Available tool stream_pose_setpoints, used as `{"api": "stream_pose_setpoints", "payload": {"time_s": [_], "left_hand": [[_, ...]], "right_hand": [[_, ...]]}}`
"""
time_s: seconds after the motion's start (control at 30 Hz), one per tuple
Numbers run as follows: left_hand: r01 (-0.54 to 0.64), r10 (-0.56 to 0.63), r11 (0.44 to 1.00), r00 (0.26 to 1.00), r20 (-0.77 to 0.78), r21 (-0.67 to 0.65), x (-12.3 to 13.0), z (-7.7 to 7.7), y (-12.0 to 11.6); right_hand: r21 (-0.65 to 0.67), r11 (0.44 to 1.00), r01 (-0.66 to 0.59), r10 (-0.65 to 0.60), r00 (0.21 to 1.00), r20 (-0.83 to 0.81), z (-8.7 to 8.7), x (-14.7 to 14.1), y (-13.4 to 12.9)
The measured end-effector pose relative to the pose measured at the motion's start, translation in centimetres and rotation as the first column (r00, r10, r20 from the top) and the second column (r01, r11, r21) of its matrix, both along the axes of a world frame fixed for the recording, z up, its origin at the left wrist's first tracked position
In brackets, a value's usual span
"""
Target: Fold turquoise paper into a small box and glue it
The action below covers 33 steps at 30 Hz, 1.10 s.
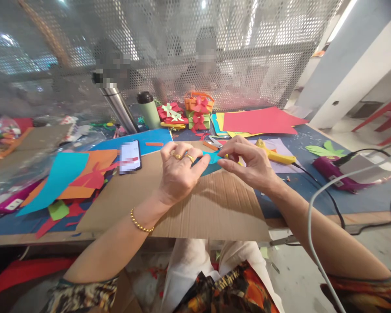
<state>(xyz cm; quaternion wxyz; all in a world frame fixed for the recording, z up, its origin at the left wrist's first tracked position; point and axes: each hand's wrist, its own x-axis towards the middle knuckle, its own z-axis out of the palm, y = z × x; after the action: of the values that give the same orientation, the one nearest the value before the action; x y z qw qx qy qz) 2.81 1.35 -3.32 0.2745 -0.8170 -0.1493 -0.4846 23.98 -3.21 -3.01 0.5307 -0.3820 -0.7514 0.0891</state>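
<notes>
A small blue paper piece (212,158) is held between my two hands above the cardboard sheet (208,204). My left hand (181,171) has its fingers curled, with thumb and forefinger closed on the left end of the paper. On the other side my right hand (247,161) pinches the paper's right edge with thumb and forefinger. Scissors with grey blades (215,142) lie just behind the hands, partly hidden. A yellow glue gun (276,156) rests to the right of my right hand, on a lilac sheet (286,150).
A phone (130,156) and coloured paper scraps (68,174) lie left. Behind stand a steel flask (119,106), a green bottle (149,111) and paper baskets (199,113). Red sheets (260,121) lie at the back right. A purple power strip (334,174) and cables are at the right.
</notes>
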Motion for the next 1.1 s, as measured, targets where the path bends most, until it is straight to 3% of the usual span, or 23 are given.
{"api": "stream_pose_setpoints", "payload": {"time_s": [0.17, 0.47, 0.77, 1.1], "left_hand": [[-0.041, 0.043, 0.995, 0.999, -0.015, 0.096, 0.1, 0.2, 0.0], [-0.035, 0.038, 0.998, 0.998, -0.047, 0.052, 0.2, 0.3, -0.5], [-0.050, 0.049, 0.994, 0.999, 0.006, 0.094, -0.5, 0.8, -0.2], [-0.071, 0.070, 0.994, 0.997, 0.016, 0.079, -0.5, 0.3, -0.1]], "right_hand": [[0.106, 0.994, 0.001, -0.001, 1.000, 0.000, -0.3, -0.2, 0.2], [0.408, 0.912, 0.030, -0.087, 0.989, 0.121, -0.5, -0.4, -0.1], [0.177, 0.968, 0.177, -0.190, 0.980, 0.056, -1.1, 0.1, 0.7], [0.067, 0.995, 0.072, -0.069, 0.997, -0.039, -1.3, 0.0, 0.8]]}}
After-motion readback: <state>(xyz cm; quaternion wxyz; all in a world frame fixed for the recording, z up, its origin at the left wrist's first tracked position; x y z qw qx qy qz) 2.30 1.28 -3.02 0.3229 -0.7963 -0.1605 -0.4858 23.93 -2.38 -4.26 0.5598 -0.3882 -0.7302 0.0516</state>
